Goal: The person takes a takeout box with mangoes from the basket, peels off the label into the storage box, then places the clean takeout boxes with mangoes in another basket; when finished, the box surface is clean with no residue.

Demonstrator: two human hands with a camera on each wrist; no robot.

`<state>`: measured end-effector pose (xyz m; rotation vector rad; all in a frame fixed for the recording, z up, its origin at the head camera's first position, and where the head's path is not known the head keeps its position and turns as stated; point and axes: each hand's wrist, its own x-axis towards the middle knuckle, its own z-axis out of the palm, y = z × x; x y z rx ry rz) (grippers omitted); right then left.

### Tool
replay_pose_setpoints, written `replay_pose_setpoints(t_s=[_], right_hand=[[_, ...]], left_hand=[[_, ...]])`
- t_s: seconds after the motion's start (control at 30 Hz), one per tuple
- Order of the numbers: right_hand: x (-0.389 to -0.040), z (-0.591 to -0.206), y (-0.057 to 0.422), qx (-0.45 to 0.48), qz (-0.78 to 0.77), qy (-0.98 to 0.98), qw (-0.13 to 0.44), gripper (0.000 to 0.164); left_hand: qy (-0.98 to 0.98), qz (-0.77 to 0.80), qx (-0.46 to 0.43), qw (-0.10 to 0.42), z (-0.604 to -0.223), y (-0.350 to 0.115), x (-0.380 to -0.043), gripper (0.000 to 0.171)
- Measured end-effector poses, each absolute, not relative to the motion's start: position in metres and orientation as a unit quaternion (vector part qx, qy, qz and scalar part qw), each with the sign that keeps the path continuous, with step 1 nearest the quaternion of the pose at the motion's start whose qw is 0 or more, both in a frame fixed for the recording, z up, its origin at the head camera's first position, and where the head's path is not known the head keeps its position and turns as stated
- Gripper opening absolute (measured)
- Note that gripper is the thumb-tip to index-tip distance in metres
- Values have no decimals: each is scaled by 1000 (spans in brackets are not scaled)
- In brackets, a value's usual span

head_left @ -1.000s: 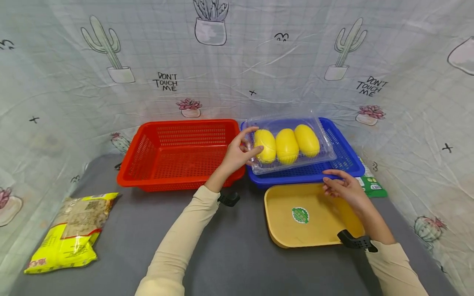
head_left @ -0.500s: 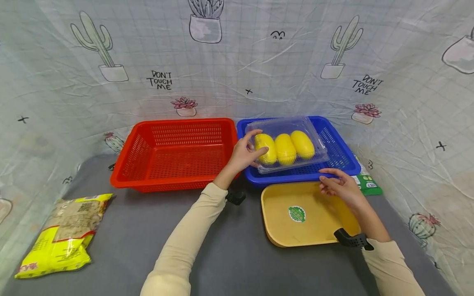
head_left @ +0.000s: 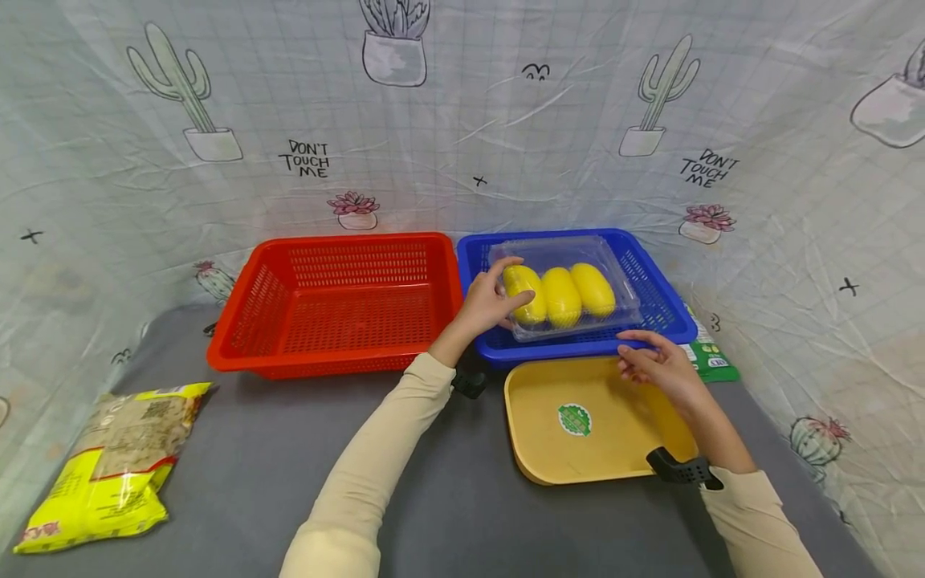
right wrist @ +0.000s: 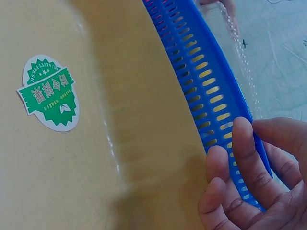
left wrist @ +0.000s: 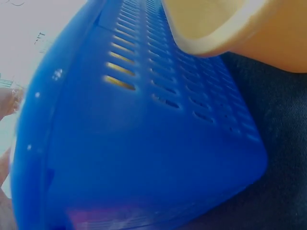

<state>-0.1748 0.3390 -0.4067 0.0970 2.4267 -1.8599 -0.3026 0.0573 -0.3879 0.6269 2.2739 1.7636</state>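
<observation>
My left hand grips the left end of a clear plastic clamshell box holding several yellow oval fruits. The box lies tilted inside the blue perforated basket. At the basket's front rim, my right hand pinches the edge. In the right wrist view, the right fingers lie along both sides of the blue rim. The left wrist view is filled mostly by the blue basket's outer wall; only slivers of the left hand show at its left edge.
A red perforated basket stands left of the blue one. In front of the blue basket sits a yellow tray with a green sticker. A yellow see-through bag lies far left; a green packet pokes out at right.
The left hand has lowered the clear box of fruits deeper into the blue basket. The right hand keeps its place at the rim. The head view has shifted slightly.
</observation>
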Motion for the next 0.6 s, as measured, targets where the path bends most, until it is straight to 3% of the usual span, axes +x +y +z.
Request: replay_pose_setpoints(t_s=[0.6], right_hand=[[-174,-410,339,32,-621,782,44,26]], left_hand=[[787,569,216,103,-397,72,-303,61]])
